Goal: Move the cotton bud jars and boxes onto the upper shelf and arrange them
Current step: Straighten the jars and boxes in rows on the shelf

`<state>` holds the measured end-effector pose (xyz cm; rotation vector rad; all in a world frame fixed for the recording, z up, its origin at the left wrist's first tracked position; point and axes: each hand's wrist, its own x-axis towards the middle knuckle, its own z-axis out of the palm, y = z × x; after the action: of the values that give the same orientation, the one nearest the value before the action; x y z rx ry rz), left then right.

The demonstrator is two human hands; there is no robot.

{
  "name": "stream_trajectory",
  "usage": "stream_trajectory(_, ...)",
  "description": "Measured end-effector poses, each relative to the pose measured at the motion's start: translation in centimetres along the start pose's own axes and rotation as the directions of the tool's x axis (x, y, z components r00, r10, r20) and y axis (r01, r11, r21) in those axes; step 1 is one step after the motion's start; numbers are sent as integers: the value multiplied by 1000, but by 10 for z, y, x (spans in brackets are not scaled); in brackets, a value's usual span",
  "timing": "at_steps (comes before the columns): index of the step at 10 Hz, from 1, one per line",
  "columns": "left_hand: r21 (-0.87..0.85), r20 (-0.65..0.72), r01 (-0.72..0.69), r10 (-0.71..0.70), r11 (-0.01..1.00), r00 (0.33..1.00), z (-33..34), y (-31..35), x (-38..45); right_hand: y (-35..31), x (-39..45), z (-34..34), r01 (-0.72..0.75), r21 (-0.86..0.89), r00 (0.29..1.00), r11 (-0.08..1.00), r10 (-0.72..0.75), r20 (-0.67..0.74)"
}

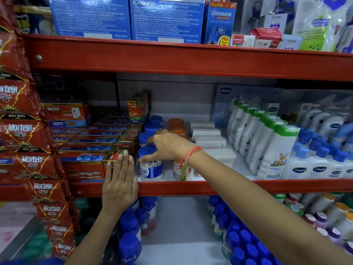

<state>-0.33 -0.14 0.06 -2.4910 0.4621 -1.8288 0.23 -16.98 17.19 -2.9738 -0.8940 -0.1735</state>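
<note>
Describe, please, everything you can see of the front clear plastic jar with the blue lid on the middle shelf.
The front clear plastic jar with the blue lid stands upright at the front edge of the red metal shelf. White cotton buds fill it behind a blue-and-white label reading "buds". The right hand rests on its round lid, thumb against the rim. Similar blue-lidded jars line up behind it.

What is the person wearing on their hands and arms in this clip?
Both arms are bare, with no sleeves or gloves showing. The right hand has thin thread bands at the wrist: a pinkish-orange band and a second strand in red, white and green. The left hand wears nothing visible.
</note>
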Motion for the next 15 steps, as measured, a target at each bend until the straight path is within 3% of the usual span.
stream_trajectory(3,7,14,5,-5,1000,1000,1,-1,-1,8,0,-2,56,199,996,978,-69,57)
stream_trajectory(5,7,1,4,-4,1000,1000,0,0,0,9,1,12,34,238,997,971,-16,-77)
stream_trajectory(8,-1,17,10,-10,1000,1000,0,-1,-2,10,-1,23,18,279,989,960,25,-148)
stream_trajectory(11,-4,33,7,-7,1000,999,-3,0,-1,12,-16,9,17,245,982,969,30,-188)
stream_trajectory(12,-6,33,11,-10,1000,999,-2,0,-1,25,-29,-7,-45,203,978,978,84,-190)
stream_trajectory(14,-7,20,11,-11,1000,1000,-2,0,-2,50,-46,-9,-181,-11,983,983,181,9)
stream_trajectory(15,-5,24,14,-14,1000,1000,-2,0,-1,47,-48,-9,-177,-73,984,982,178,12)
